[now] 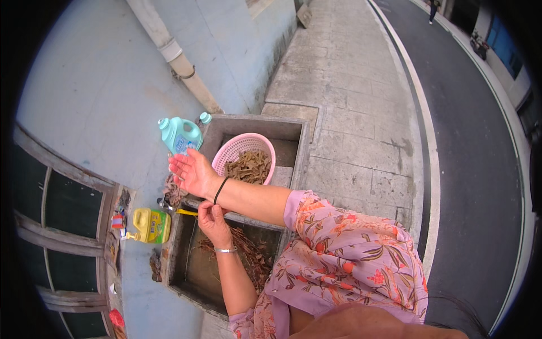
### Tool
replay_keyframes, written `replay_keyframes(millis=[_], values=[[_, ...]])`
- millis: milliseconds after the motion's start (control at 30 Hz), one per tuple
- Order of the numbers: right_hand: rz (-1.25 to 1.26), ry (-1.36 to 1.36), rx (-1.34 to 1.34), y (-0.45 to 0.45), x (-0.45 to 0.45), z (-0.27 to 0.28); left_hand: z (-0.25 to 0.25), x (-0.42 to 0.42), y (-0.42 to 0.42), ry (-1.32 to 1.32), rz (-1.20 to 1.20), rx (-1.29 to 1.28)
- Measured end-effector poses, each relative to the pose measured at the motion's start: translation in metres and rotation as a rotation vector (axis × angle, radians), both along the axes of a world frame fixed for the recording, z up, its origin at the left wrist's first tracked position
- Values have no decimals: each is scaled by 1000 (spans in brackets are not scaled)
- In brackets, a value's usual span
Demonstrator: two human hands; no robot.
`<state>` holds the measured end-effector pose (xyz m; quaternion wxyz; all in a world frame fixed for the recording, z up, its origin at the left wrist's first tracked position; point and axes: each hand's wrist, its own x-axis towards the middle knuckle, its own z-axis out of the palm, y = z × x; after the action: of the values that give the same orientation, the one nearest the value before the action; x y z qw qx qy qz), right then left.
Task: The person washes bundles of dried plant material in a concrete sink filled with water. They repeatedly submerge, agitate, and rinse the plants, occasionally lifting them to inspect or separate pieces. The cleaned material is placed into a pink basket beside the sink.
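My right hand (190,171) is held palm up with fingers apart, holding nothing, in front of a teal detergent bottle (180,134). Around that wrist sits a thin black elastic band (219,190). My left hand (215,224), with a silver bracelet (226,250) at its wrist, pinches the band's near edge between thumb and fingers. Beneath both arms is a two-basin concrete sink (303,148). The far basin holds a pink plastic colander (222,159) with brown, limp leaves (249,166) inside. Reddish-brown stems (250,250) lie in the near basin, partly hidden by my left arm.
A yellow pump bottle (153,225) stands on the sink's wall-side ledge. Nearby are a tap with a yellow tube (186,212) and a crumpled rag (173,190). A drainpipe (182,63) runs down the blue wall. Paving (347,127) borders the road (470,169), where a distant person (432,10) is visible.
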<state>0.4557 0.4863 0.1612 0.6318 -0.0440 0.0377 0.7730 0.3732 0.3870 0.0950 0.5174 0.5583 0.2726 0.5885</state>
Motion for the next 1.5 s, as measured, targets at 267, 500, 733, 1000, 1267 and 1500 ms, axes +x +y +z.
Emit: replay_keyframes(millis=[267, 500, 733, 1000, 1267, 1500], values=[[-391, -459, -71, -11, 80, -28, 8, 49, -36, 320, -283, 300], [-203, -2007, 350, -43, 44, -110, 52, 101, -44, 596, -457, -215], [-20, -1694, 97, -30, 83, -108, 37, 119, -98, 803, -474, 113], [-43, -218, 38, -35, 102, -16, -68, 90, -98, 332, -579, -259], [21, 29, 141, -54, 96, 8, -77, 103, -125, -155, -728, -811], [-108, 45, -11, -43, 94, -22, -43, 57, -91, -252, -271, -617]])
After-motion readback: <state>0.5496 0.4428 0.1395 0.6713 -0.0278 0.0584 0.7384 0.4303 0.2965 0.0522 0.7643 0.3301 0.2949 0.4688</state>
